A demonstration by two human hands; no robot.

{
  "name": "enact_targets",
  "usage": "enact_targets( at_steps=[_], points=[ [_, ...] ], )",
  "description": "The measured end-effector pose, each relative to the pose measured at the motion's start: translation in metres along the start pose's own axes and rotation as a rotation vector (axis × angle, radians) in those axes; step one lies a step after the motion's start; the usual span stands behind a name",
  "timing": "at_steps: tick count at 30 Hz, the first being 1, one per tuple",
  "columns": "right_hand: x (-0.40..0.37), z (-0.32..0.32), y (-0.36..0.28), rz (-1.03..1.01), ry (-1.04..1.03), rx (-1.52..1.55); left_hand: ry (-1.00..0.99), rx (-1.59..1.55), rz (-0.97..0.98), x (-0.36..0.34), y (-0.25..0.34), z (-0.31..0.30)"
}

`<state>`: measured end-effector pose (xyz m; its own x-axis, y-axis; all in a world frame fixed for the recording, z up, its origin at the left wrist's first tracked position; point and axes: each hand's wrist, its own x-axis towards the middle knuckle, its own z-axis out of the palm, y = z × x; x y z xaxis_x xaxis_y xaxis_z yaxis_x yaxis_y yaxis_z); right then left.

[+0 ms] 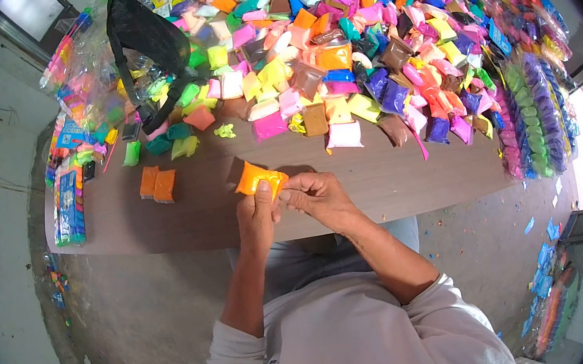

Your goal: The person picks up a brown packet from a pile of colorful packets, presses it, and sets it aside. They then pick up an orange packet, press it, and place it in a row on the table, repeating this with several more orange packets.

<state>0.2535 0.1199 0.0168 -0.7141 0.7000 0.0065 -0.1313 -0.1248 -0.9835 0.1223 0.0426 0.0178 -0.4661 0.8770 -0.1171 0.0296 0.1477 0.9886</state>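
A small, shiny orange-yellow packet [252, 177] is held above the front part of the brown table. My left hand [258, 216] is closed on it from below, the thumb pressed across its face. At the packet's right end, the fingers of my right hand [321, 196] pinch its edge or corner; the exact contact is partly hidden by the fingers. Two darker orange packets [158, 184] lie side by side on the table, left of my hands.
A big heap of many-coloured packets [331, 37] covers the table's far side. A black bag [148, 42] with a strap rests on its left part. Bagged strips [533, 113] stand at the right edge, blue-labelled packs [68, 208] at the left edge.
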Motion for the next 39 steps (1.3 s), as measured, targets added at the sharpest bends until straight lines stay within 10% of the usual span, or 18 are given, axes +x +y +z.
enact_targets(
  at_steps=[39],
  points=[
    [-0.003,0.004,-0.012,0.018,0.019,0.055,0.060,0.014,-0.024,-0.003,0.004,0.006]
  ],
)
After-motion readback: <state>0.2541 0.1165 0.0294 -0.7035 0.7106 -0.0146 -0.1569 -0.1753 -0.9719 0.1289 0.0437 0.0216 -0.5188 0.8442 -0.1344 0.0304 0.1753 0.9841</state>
